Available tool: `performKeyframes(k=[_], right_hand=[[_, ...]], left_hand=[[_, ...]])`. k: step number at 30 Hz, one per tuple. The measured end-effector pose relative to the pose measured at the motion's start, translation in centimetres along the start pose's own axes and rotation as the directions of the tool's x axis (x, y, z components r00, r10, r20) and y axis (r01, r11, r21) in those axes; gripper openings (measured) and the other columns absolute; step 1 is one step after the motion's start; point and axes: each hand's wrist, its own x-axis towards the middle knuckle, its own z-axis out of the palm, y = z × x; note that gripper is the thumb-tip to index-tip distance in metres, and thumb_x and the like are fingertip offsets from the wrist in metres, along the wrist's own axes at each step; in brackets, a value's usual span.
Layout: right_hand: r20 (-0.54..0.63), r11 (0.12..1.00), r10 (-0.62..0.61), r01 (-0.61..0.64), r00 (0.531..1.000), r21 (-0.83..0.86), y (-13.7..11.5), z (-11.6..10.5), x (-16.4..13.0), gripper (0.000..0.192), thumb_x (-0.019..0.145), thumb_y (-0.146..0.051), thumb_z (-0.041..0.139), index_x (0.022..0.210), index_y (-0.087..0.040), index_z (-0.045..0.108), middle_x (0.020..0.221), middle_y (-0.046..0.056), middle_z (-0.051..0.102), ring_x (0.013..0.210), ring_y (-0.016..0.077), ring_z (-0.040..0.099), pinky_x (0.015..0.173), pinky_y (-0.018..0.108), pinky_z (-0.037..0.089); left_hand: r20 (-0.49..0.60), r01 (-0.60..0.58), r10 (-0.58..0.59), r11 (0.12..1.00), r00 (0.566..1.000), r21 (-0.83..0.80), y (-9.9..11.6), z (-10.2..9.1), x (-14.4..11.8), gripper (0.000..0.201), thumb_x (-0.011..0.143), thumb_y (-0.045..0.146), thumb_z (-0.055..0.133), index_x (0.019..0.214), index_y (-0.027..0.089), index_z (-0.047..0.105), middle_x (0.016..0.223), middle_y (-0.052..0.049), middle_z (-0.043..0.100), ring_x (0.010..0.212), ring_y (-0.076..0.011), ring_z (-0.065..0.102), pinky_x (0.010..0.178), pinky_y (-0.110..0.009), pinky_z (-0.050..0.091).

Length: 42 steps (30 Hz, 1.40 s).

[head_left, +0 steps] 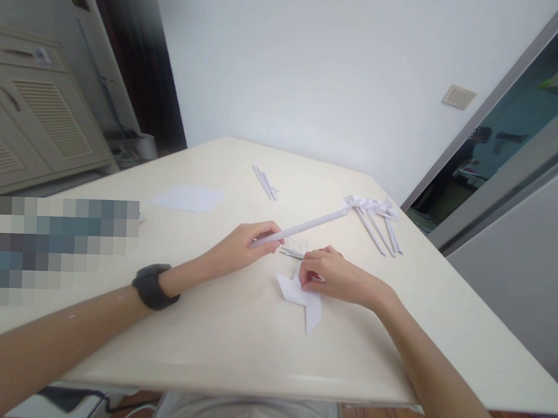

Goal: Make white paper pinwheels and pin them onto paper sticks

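My left hand (243, 247) grips one end of a long rolled white paper stick (306, 225) that slants up to the right over the table. My right hand (336, 275) presses its fingertips on a folded white paper pinwheel (310, 304) lying flat on the cream table (238, 335). A small pair of metal scissors (290, 252) lies between the two hands, partly hidden by them. A dark watch sits on my left wrist.
Finished paper pinwheels on sticks (379, 221) lie at the right. Thin paper rods (265, 182) rest further back, and a flat white sheet (188, 198) lies at the left. A wall stands behind the table, and a cabinet at far left.
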Motion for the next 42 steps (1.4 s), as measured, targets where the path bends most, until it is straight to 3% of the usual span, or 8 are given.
performKeyframes(k=[12, 19, 22, 25, 29, 34, 38, 42], right_hand=[[0.088, 0.983, 0.074, -0.088, 0.993, 0.164, 0.1, -1.0, -0.6, 0.011, 0.079, -0.019, 0.053, 0.083, -0.022, 0.063, 0.084, 0.000, 0.061, 0.087, 0.0173, 0.050, 0.084, 0.032, 0.032], [-0.005, 0.962, 0.054, -0.051, 0.999, 0.268, -0.1, -1.0, -0.4, 0.015, 0.080, -0.014, 0.048, 0.082, -0.020, 0.061, 0.081, -0.001, 0.062, 0.075, 0.0128, 0.051, 0.075, 0.029, 0.038], [-0.093, 0.881, 0.090, -0.035, 0.992, 0.472, -0.2, -1.4, -0.4, 0.010, 0.081, -0.019, 0.051, 0.082, -0.019, 0.061, 0.083, 0.001, 0.060, 0.073, 0.0124, 0.052, 0.069, 0.027, 0.040], [-0.146, 0.720, 0.119, 0.016, 0.982, 0.694, -0.4, -1.4, -0.2, 0.007, 0.080, -0.023, 0.056, 0.081, -0.018, 0.060, 0.077, 0.001, 0.058, 0.070, 0.0118, 0.052, 0.065, 0.025, 0.040], [-0.112, 0.437, 0.184, 0.021, 0.977, 0.899, -0.3, -0.6, 0.3, 0.011, 0.078, -0.028, 0.060, 0.082, -0.018, 0.057, 0.064, -0.003, 0.050, 0.051, 0.0067, 0.043, 0.050, 0.020, 0.034], [-0.042, 0.201, 0.209, -0.001, 0.977, 0.980, 0.1, 0.6, 0.9, 0.015, 0.073, -0.024, 0.065, 0.081, -0.017, 0.055, 0.071, -0.003, 0.053, 0.057, 0.0065, 0.047, 0.052, 0.019, 0.033], [0.028, 0.201, 0.209, -0.071, 0.977, 0.977, 0.0, 0.5, 1.0, 0.017, 0.071, -0.024, 0.067, 0.081, -0.016, 0.056, 0.069, -0.003, 0.053, 0.055, 0.0059, 0.046, 0.049, 0.018, 0.032], [0.054, 0.236, 0.204, -0.103, 0.978, 0.966, -0.3, 0.4, 0.9, 0.018, 0.071, -0.026, 0.066, 0.085, -0.017, 0.058, 0.061, -0.005, 0.050, 0.044, 0.0043, 0.038, 0.040, 0.018, 0.026]], left_hand=[[-0.006, 0.006, -0.006, 1.000, 1.000, -0.016, -0.2, 0.0, 0.0, 0.020, 0.084, 0.033, 0.042, 0.087, 0.019, 0.056, 0.083, 0.001, 0.059, 0.078, -0.0150, 0.052, 0.070, -0.024, 0.037], [-0.017, 0.019, -0.020, 0.996, 1.000, -0.083, -0.3, 0.0, 0.1, 0.019, 0.083, 0.033, 0.044, 0.086, 0.018, 0.057, 0.080, 0.000, 0.058, 0.077, -0.0152, 0.052, 0.071, -0.025, 0.039], [-0.039, 0.000, -0.008, 0.981, 0.999, -0.194, 0.1, 0.0, 0.0, 0.018, 0.081, 0.032, 0.047, 0.085, 0.018, 0.056, 0.081, -0.001, 0.056, 0.079, -0.0150, 0.051, 0.073, -0.026, 0.039], [-0.028, 0.035, -0.047, 0.944, 0.998, -0.329, 0.5, -0.2, 0.0, 0.018, 0.077, 0.033, 0.053, 0.085, 0.017, 0.055, 0.078, -0.001, 0.052, 0.071, -0.0131, 0.047, 0.063, -0.024, 0.038], [0.098, 0.130, -0.090, 0.827, 0.991, -0.547, 0.5, -0.3, -0.1, 0.024, 0.074, 0.026, 0.050, 0.096, 0.017, 0.054, 0.063, 0.003, 0.037, 0.051, -0.0079, 0.028, 0.046, -0.022, 0.021], [0.166, 0.171, -0.086, 0.764, 0.982, -0.622, 0.7, -0.3, -0.1, 0.034, 0.074, 0.027, 0.052, 0.106, 0.017, 0.054, 0.064, 0.004, 0.036, 0.052, -0.0076, 0.025, 0.047, -0.024, 0.018], [0.157, 0.213, -0.152, 0.824, 0.976, -0.525, 1.4, -0.3, -0.1, 0.031, 0.072, 0.033, 0.060, 0.098, 0.017, 0.057, 0.074, 0.000, 0.046, 0.058, -0.0086, 0.033, 0.048, -0.023, 0.022], [0.258, 0.260, -0.144, 0.827, 0.955, -0.498, 1.1, -0.2, -0.2, 0.029, 0.072, 0.035, 0.063, 0.094, 0.017, 0.059, 0.075, 0.000, 0.047, 0.058, -0.0083, 0.033, 0.048, -0.022, 0.021]])
